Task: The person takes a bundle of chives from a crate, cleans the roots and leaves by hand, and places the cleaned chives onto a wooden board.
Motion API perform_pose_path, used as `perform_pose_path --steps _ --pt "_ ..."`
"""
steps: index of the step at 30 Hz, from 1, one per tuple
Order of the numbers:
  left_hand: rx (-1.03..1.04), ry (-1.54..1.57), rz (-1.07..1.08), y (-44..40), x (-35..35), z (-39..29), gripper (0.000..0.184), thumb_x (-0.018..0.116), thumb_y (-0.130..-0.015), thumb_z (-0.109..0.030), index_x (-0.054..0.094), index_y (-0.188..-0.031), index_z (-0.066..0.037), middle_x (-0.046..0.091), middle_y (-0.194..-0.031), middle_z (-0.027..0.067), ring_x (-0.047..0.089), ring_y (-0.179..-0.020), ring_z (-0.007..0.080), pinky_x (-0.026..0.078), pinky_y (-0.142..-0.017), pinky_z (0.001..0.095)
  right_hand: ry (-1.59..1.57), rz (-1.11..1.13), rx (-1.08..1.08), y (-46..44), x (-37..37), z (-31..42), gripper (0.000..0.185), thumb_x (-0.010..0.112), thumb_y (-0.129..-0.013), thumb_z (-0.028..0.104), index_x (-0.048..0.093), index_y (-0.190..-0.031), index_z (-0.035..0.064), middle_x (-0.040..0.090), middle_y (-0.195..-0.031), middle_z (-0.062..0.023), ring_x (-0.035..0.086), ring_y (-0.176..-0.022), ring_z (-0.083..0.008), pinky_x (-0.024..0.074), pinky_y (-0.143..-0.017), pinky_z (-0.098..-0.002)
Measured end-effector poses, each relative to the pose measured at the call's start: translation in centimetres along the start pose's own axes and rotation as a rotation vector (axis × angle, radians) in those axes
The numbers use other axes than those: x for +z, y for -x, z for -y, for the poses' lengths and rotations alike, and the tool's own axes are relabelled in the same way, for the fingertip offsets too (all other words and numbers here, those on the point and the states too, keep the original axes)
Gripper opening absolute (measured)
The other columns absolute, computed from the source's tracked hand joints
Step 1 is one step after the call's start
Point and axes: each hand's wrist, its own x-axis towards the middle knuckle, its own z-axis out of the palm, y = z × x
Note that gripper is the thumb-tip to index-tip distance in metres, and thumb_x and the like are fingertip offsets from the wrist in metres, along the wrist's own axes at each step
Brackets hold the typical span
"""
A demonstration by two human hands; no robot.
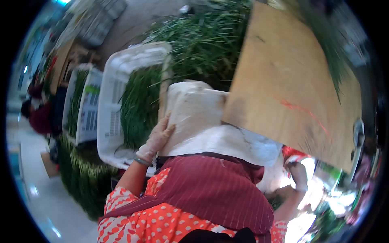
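I'm seeing the left hand [158, 139] resting open on the left edge of the white sheet [202, 117]. Right hand [298, 177] is sitting curled below the board [291, 89]; can't tell its grip. Sheet is lying between board and basket [106, 109].

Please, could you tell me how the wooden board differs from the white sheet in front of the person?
Colour: the wooden board is tan with red streaks, while the white sheet is pale and has a shine. Surface: the board looks flat and stiff; the sheet looks wrinkled. Contact: the gloved left hand is at the sheet's left edge, but apart from the board. Both lie in front of the person.
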Motion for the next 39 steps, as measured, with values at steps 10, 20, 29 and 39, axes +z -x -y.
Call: perform_pose_path --steps 10,20,29,39 --pt "-0.269 0.570 -0.031 5.4 -3.6 7.6 0.036 0.054 -0.087 -0.021 0.052 -0.116 0.000 0.060 -0.105 0.0049 0.051 -0.097 0.0088 0.039 -0.085 0.0204 -0.482 0.086 -0.443 -1.4 -5.6 18.2 0.026 0.057 -0.084 0.015 0.057 -0.105 -0.0010 0.063 -0.083 -0.0070 0.057 -0.076 -0.0123 0.0439 -0.072 -0.0242" --pt "-0.464 0.265 -0.472 2.6 -11.6 24.4 0.056 0.062 -0.080 -0.030 0.044 -0.121 0.004 0.050 -0.119 0.0197 0.049 -0.110 0.0245 0.038 -0.092 0.0308 0.327 -0.261 -0.018 -8.8 -10.2 16.7 0.030 0.059 -0.082 0.027 0.058 -0.103 0.0062 0.063 -0.085 -0.0143 0.061 -0.077 -0.0240 0.0461 -0.067 -0.0321" --pt "-0.394 0.052 -0.427 -11.6 -11.8 23.9 0.062 0.061 -0.076 -0.040 0.045 -0.123 -0.004 0.048 -0.121 0.0204 0.045 -0.114 0.0294 0.035 -0.095 0.0350 0.336 -0.210 -0.510 -8.9 -4.8 30.1 0.025 0.058 -0.082 0.022 0.058 -0.104 0.0094 0.062 -0.086 -0.0135 0.060 -0.081 -0.0259 0.0456 -0.070 -0.0331" --pt "-1.085 -0.166 -0.367 6.7 -2.7 28.6 0.091 0.074 -0.060 -0.043 0.032 -0.127 0.003 0.048 -0.117 0.0246 0.047 -0.109 0.0345 0.038 -0.092 0.0378 0.187 -0.177 -0.529 -12.5 -1.9 31.5 0.025 0.054 -0.086 0.011 0.056 -0.109 0.0031 0.061 -0.103 -0.0089 0.057 -0.091 -0.0181 0.0437 -0.079 -0.0285"
